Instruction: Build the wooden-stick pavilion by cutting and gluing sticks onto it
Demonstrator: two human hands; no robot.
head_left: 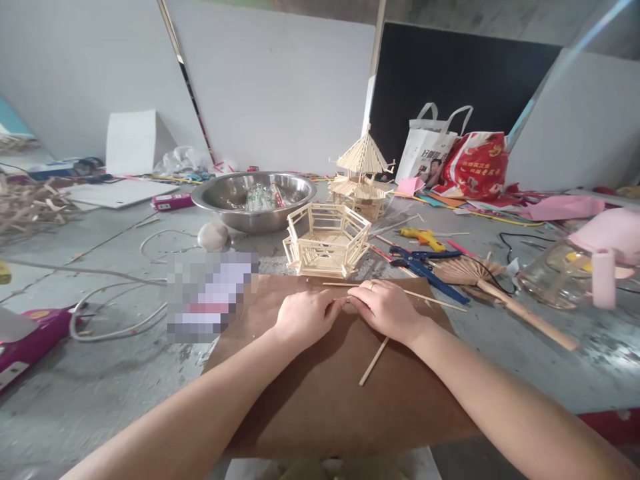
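My left hand [305,317] and my right hand [387,308] meet over a brown board [325,393], fingers curled and pinched together on a thin wooden stick [345,302] held between them. A ring shows on the right hand. Another loose stick [373,361] lies on the board under my right wrist, and a long thin stick [435,301] runs off to the right. Just beyond my hands stands a hexagonal frame of wooden sticks [325,240]. Behind it rises a small stick pavilion with a pointed roof [361,177].
A steel bowl [255,198] sits at the back centre. Blue pliers [425,263], a yellow glue gun [423,237], a folded fan with a wooden handle [500,293] and a glass jar [555,273] lie to the right. White cables [120,307] and a magenta tool [30,337] lie left. Bags [460,163] lean at the wall.
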